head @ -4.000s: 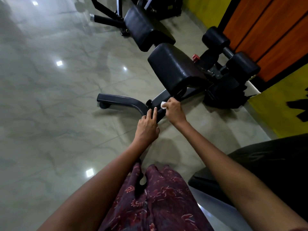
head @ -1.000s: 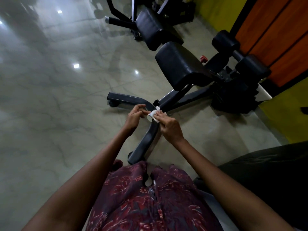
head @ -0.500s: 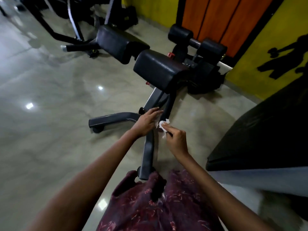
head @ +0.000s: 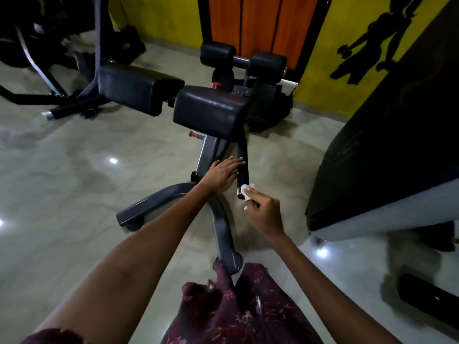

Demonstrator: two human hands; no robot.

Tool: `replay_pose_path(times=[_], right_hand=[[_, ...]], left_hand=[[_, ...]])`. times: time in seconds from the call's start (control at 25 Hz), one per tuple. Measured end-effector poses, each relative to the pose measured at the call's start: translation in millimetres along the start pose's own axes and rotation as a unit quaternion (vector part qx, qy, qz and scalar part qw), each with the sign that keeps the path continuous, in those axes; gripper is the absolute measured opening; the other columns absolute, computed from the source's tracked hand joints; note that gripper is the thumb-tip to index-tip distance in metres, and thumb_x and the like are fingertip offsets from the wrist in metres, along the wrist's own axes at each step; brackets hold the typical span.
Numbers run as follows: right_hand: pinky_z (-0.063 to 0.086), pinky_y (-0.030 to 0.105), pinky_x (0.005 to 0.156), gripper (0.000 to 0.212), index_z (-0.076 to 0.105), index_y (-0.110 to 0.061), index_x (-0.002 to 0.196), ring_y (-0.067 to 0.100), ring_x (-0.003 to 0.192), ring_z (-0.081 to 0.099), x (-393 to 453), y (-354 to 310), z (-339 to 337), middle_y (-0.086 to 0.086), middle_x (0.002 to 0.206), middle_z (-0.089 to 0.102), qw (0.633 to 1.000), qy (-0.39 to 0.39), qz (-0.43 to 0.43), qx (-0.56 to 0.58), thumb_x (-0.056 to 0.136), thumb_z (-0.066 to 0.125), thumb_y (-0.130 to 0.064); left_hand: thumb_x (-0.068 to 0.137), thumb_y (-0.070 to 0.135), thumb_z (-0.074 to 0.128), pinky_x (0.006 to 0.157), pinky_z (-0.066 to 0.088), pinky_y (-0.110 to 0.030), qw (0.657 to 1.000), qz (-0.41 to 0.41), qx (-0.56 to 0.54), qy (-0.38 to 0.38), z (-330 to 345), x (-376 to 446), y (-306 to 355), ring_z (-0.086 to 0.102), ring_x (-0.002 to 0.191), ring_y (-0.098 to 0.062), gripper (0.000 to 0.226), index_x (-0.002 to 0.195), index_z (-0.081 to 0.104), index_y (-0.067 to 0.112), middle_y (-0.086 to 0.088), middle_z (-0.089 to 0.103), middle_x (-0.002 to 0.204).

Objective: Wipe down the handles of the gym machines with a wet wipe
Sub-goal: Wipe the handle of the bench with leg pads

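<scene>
View: looking down from head height at a gym floor, with two bare forearms reaching forward from the near edge.
Handle: a black cylindrical handle (head: 243,167) slopes down from under the pad toward the viewer, ending in a pale metal cap at its near end.
Left hand: the left hand (head: 221,173) lies with fingers straight and flat, fingertips touching the left side of the handle.
Right hand: the right hand (head: 264,211) has its fingers curled, pinching a small white wet wipe (head: 247,194) that touches the near tip of the handle.
Machine: a dark padded bench pad (head: 211,110) sits just beyond the hands on a grey frame whose curved base legs (head: 159,203) spread over the floor.
Far side: two black foam rollers (head: 244,60) stand in front of an orange door (head: 260,23) set in a yellow wall.
Left: a second black pad (head: 134,89) and more dark equipment.
Right: a large black padded block (head: 387,157), near.
Floor: glossy grey marbled tile (head: 74,170) with bright light spots.
Clothing: maroon floral fabric (head: 243,314) at the near edge.
</scene>
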State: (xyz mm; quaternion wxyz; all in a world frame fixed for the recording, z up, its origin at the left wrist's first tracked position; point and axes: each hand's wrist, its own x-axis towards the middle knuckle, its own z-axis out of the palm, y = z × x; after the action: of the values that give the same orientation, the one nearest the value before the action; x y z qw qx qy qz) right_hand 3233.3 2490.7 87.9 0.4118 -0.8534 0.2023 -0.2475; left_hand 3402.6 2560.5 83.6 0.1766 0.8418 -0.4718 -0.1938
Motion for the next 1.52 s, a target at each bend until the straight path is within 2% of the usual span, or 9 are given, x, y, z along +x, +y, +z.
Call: replay_pose_path(times=[0.28, 0.44, 0.8, 0.96, 1.08, 1.16, 1.28, 1.44, 1.52], right_hand=[[0.054, 0.026, 0.079, 0.03, 0.07, 0.001, 0.102, 0.017, 0.091, 0.068, -5.9, -4.8, 8.5, 0.014, 0.106, 0.068, 0.997, 0.048, 0.05, 0.019, 0.085, 0.064, -0.023], [0.054, 0.017, 0.072, 0.009, 0.073, 0.003, 0.085, -0.003, 0.085, 0.06, -7.3, -10.5, 33.6, 0.012, 0.086, 0.073, 0.978, 0.195, 0.074, -0.013, 0.078, 0.07, -0.001], [0.049, 0.014, 0.065, 0.01, 0.073, -0.001, 0.087, 0.018, 0.076, 0.064, -10.0, -35.8, 101.7, 0.011, 0.086, 0.071, 0.847, 0.433, 0.304, 0.061, 0.08, 0.067, -0.005], [0.051, 0.02, 0.067, 0.008, 0.073, 0.0, 0.08, 0.023, 0.073, 0.065, 2.8, -39.6, 106.9, 0.014, 0.081, 0.071, 0.791, 0.508, 0.324, 0.103, 0.079, 0.067, -0.006], [0.039, 0.001, 0.061, 0.005, 0.071, 0.001, 0.079, 0.015, 0.07, 0.056, 6.5, -42.9, 106.2, 0.016, 0.085, 0.065, 0.814, 0.506, 0.28, 0.049, 0.079, 0.067, -0.002], [0.044, 0.006, 0.065, 0.003, 0.069, 0.001, 0.079, 0.017, 0.072, 0.056, 3.0, -37.5, 112.9, 0.015, 0.089, 0.062, 0.835, 0.47, 0.281, 0.041, 0.077, 0.069, -0.001], [0.054, 0.038, 0.069, 0.003, 0.067, -0.002, 0.076, 0.027, 0.075, 0.06, 0.6, -30.3, 114.5, 0.015, 0.09, 0.061, 0.822, 0.462, 0.321, 0.09, 0.074, 0.068, -0.001], [0.05, 0.021, 0.064, 0.003, 0.066, 0.0, 0.082, 0.023, 0.075, 0.057, 2.2, -41.3, 111.9, 0.015, 0.092, 0.059, 0.862, 0.45, 0.232, -0.004, 0.08, 0.065, -0.001], [0.049, 0.027, 0.066, 0.01, 0.067, 0.0, 0.088, 0.025, 0.082, 0.057, 0.4, -38.3, 108.3, 0.015, 0.094, 0.061, 0.878, 0.428, 0.208, -0.054, 0.083, 0.061, -0.005]], left_hand=[[0.099, 0.026, 0.042, 0.112, 0.022, -0.047, 0.997, 0.064, 0.007, 0.036, 7.5, 19.0, -10.6, 0.022, 0.142, -0.022, 0.036, 0.131, 0.05, 0.01, -0.006, 0.037, 0.148], [0.102, 0.028, 0.035, 0.114, 0.016, -0.047, 0.993, 0.114, -0.01, -0.034, 3.6, 32.7, -13.1, 0.012, 0.145, -0.02, 0.041, 0.138, 0.039, 0.011, -0.008, 0.033, 0.15], [0.103, 0.031, 0.021, 0.111, 0.013, -0.061, 0.973, 0.139, 0.119, -0.141, -7.3, 35.7, -9.6, -0.002, 0.146, -0.023, 0.042, 0.14, 0.037, 0.018, -0.004, 0.016, 0.156], [0.103, 0.027, 0.023, 0.109, 0.015, -0.064, 0.96, 0.15, 0.166, -0.169, -14.6, 29.8, -2.9, -0.003, 0.145, -0.027, 0.041, 0.14, 0.035, 0.016, -0.007, 0.013, 0.156], [0.103, 0.026, 0.023, 0.109, 0.014, -0.065, 0.945, 0.179, 0.201, -0.184, -20.8, 27.4, 1.7, -0.003, 0.144, -0.028, 0.041, 0.142, 0.034, 0.014, -0.008, 0.016, 0.154], [0.103, 0.025, 0.024, 0.11, 0.012, -0.064, 0.936, 0.187, 0.224, -0.196, -21.3, 31.3, -0.2, -0.001, 0.144, -0.029, 0.042, 0.143, 0.032, 0.013, -0.009, 0.017, 0.152], [0.102, 0.02, 0.028, 0.112, 0.008, -0.061, 0.898, 0.242, 0.308, -0.201, -13.4, 43.1, -8.8, 0.005, 0.142, -0.035, 0.044, 0.143, 0.028, 0.005, -0.017, 0.02, 0.149], [0.098, 0.013, 0.031, 0.109, 0.002, -0.067, 0.894, 0.311, 0.287, -0.148, -4.0, 42.8, -9.4, 0.02, 0.134, -0.054, 0.045, 0.134, 0.037, -0.013, -0.035, 0.034, 0.138], [0.101, 0.014, 0.027, 0.113, -0.005, -0.055, 0.89, 0.287, 0.321, -0.149, -5.8, 41.0, -8.6, 0.009, 0.141, -0.043, 0.045, 0.142, 0.026, -0.005, -0.026, 0.023, 0.147]])
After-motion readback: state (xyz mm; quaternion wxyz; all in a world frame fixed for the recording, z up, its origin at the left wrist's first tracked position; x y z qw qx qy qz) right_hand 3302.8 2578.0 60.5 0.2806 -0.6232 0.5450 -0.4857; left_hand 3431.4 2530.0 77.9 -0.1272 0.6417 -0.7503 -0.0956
